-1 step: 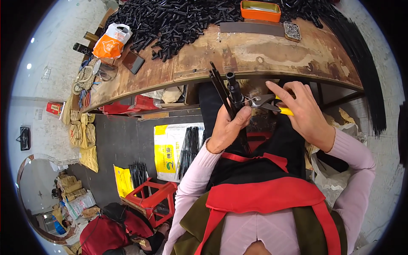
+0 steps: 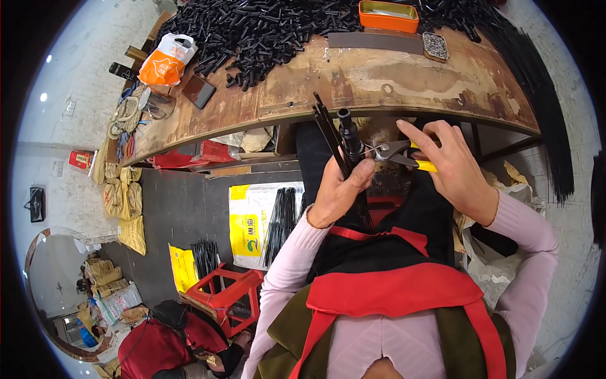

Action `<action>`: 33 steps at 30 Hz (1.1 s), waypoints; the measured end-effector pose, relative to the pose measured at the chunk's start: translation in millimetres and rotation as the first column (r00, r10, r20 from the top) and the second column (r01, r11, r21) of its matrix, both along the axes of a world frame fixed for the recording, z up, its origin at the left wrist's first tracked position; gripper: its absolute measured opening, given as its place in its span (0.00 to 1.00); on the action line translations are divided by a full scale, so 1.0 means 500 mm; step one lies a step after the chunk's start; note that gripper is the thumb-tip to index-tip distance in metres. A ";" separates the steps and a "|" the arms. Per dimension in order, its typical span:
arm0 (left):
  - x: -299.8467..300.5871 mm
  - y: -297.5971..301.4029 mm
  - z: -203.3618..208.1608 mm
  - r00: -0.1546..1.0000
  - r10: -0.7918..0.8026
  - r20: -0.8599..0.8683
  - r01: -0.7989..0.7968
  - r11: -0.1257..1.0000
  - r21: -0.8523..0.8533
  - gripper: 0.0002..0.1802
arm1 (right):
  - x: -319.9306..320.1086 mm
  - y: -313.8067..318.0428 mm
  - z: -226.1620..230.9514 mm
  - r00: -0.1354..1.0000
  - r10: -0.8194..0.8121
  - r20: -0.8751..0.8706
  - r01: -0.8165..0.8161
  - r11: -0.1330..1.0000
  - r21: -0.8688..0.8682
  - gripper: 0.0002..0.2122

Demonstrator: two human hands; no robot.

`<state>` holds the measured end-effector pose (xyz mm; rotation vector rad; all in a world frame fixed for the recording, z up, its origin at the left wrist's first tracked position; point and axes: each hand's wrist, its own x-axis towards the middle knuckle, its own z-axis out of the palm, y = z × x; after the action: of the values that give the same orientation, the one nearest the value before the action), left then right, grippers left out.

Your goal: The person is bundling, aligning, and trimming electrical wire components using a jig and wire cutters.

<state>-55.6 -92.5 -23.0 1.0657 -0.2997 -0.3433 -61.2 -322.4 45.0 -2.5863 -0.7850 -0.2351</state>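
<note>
My left hand (image 2: 338,192) is closed around a folded black umbrella frame (image 2: 349,136), a tube with a stepped collar and several thin rods beside it. The tube's open end points up toward the table edge. In my right hand (image 2: 447,161) is a pair of pliers (image 2: 396,151) with dark jaws and yellow handles. Its jaw tips meet a thin bit of wire at the collar, right by my left thumb. My right index finger stretches out above the handles. The lower part of the frame passes under my left hand, over my dark lap.
A worn wooden table (image 2: 284,95) carries a heap of black plastic pieces (image 2: 252,38), an orange tin (image 2: 388,16), a small tray (image 2: 435,46) and a phone (image 2: 198,92). Black rods (image 2: 549,114) hang off its right end. A red stool (image 2: 230,297) and a bent-over person (image 2: 173,347) are at lower left.
</note>
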 end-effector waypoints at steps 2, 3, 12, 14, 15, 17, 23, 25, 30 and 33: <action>-0.005 0.000 0.003 1.000 -0.016 0.007 0.015 0.999 0.029 0.10 | -0.004 0.001 0.002 0.998 -0.032 -0.052 0.031 0.999 -0.029 0.33; -0.007 0.002 0.005 1.000 -0.014 0.005 0.014 0.999 0.030 0.10 | -0.003 0.000 0.003 0.998 -0.030 -0.054 0.029 0.999 -0.028 0.33; -0.016 0.003 0.004 0.999 0.037 -0.023 -0.037 0.999 -0.015 0.09 | 0.006 0.007 0.016 1.000 -0.008 -0.002 0.008 0.997 -0.075 0.30; -0.010 -0.004 0.007 0.993 0.116 -0.034 -0.113 0.992 0.060 0.10 | 0.005 0.006 0.026 0.997 0.000 0.082 0.013 0.988 -0.152 0.29; -0.007 -0.003 0.004 0.993 0.116 -0.032 -0.114 0.992 0.059 0.10 | 0.007 0.002 0.031 0.996 0.001 0.084 0.012 0.988 -0.152 0.29; -0.007 0.000 -0.001 0.997 0.061 -0.039 -0.060 0.998 0.034 0.11 | 0.007 -0.012 0.042 0.988 0.086 0.128 -0.051 0.965 -0.258 0.30; -0.017 0.016 0.013 0.984 -0.152 -0.092 0.149 0.988 -0.044 0.12 | 0.016 -0.015 0.091 0.003 0.335 -0.942 0.228 0.917 0.327 0.24; -0.025 0.013 0.022 0.987 -0.112 -0.118 0.110 0.994 -0.023 0.12 | -0.028 0.003 0.057 0.483 0.210 -0.850 0.088 0.954 0.286 0.25; -0.001 -0.012 0.031 0.988 0.006 -0.153 0.001 0.999 0.044 0.10 | -0.009 -0.012 0.021 0.995 0.098 0.022 -0.099 0.991 0.090 0.22; 0.009 -0.016 0.034 0.979 0.083 -0.184 -0.071 0.995 0.069 0.10 | 0.012 -0.027 0.032 0.988 0.145 0.059 -0.141 0.988 -0.067 0.21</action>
<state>-51.2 -100.6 -6.0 1.0946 -0.0798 -0.3820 -55.2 -336.2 60.8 -2.5771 -1.0122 -0.2534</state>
